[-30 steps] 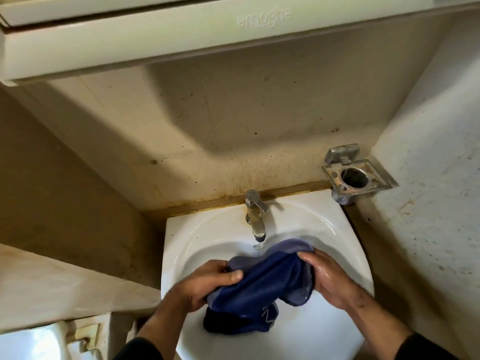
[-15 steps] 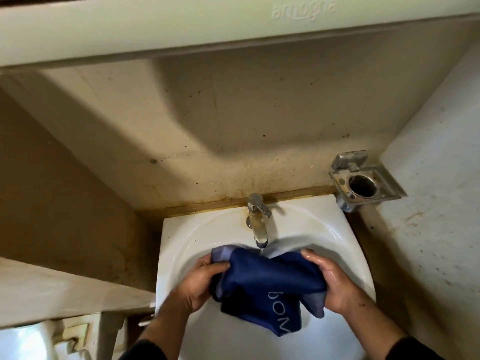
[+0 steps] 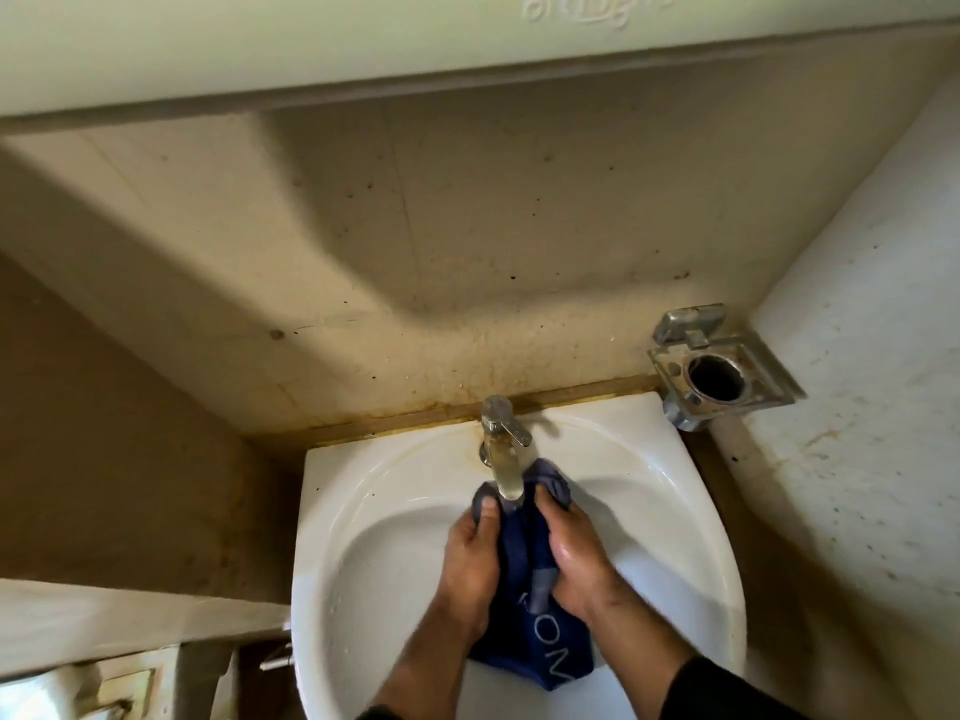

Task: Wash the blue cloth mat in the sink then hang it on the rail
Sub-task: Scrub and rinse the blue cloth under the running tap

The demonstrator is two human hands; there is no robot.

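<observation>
The blue cloth mat (image 3: pixel 524 605), dark blue with pale letters, is bunched between both hands over the white sink (image 3: pixel 374 517). My left hand (image 3: pixel 475 563) grips its left side, thumb on top. On the right side my wet right hand (image 3: pixel 571 558) grips the cloth. The cloth's top edge sits right under the spout of the metal tap (image 3: pixel 503 449). Its lower end hangs toward the front of the bowl. No rail is in view.
A metal tumbler holder (image 3: pixel 714 374) is fixed to the wall at the sink's back right. A pale cabinet (image 3: pixel 415 39) overhangs above. Stained walls close in on the left and right. A ledge (image 3: pixel 104 621) runs at lower left.
Both hands have come together at the middle of the bowl, bunching the spread cloth into a narrow bundle and lifting its top under the tap spout.
</observation>
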